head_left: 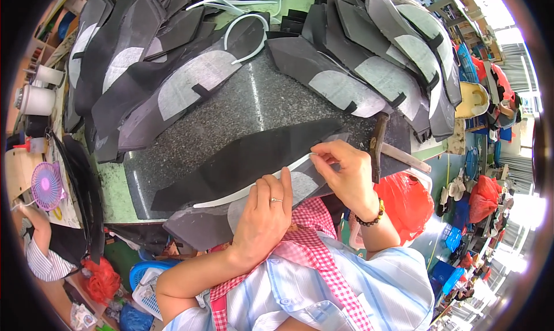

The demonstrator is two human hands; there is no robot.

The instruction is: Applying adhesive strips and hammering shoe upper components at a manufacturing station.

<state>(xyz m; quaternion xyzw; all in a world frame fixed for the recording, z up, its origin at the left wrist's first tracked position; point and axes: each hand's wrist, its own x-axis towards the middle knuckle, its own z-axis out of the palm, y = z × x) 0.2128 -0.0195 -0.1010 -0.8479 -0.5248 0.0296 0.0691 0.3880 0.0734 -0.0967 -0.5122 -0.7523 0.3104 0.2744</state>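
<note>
One striped shirt (254,288) is nearest; beyond, one white strip (228,199) lies along one black panel (231,163) on the worktop (205,130), right hand (350,172) pinching the strip's end, left hand (262,218) laid flat across it, one hammer (378,145) nearby.

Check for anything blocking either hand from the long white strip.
Nothing visible does: the right hand pinches the white strip near its right end, and the left hand lies against it. The hammer lies right of the right hand, off the strip.

Green floor (456,159) | grey curtains (516,172), right | windows (523,208) glaring white | pale wooden side table (18,168), left
</note>
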